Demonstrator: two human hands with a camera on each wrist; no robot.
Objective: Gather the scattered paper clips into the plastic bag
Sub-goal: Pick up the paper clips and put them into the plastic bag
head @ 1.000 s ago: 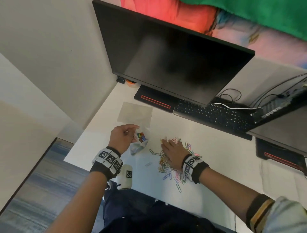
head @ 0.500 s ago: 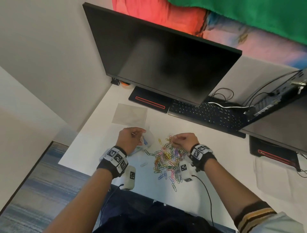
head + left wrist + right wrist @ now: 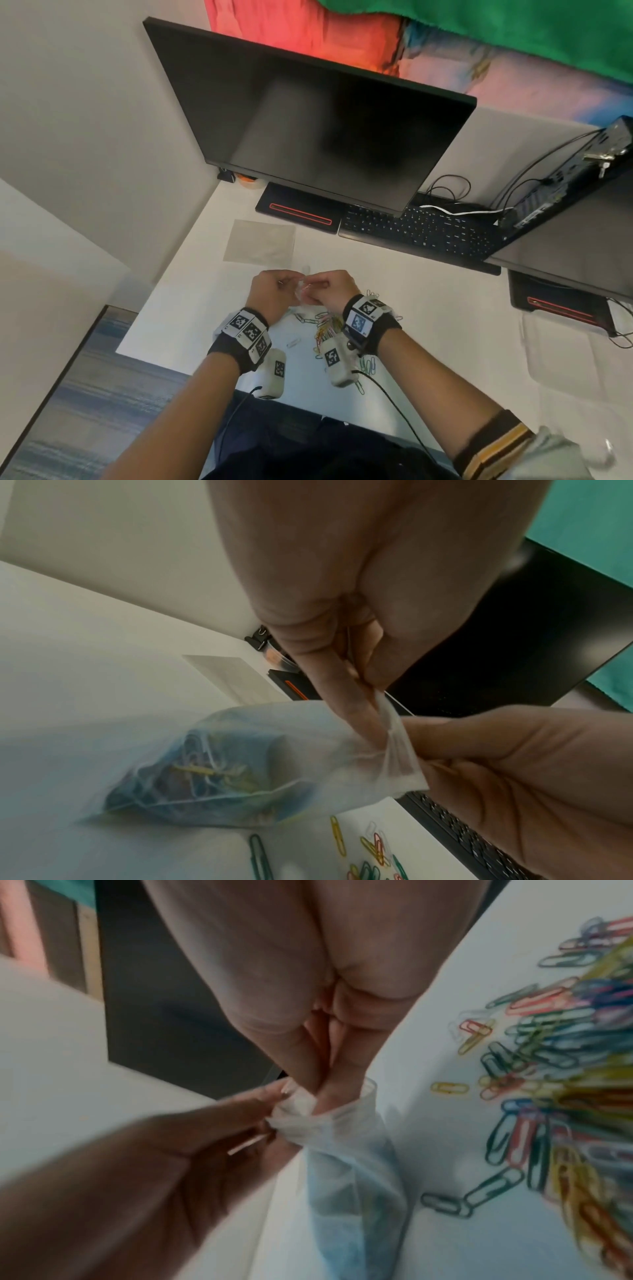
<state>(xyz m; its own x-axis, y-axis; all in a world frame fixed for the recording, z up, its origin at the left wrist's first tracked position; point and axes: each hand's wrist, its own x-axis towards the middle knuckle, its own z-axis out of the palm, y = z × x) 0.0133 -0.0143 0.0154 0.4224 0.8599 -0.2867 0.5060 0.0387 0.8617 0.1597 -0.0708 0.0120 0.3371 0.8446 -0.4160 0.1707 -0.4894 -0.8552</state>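
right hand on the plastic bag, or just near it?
Touching. The right wrist view shows the right hand with fingertips pushed into the plastic bag mouth, film bunched around them; the left hand pinches the rim.

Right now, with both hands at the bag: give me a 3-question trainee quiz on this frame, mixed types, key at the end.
1. True or false: the clear plastic bag already holds some coloured paper clips.
2. Which hand pinches the bag's mouth? A) left hand only B) right hand only C) both
3. Fill in: the loose pile of coloured paper clips lies on the white ___.

Key: 1 true; 2 C; 3 desk.
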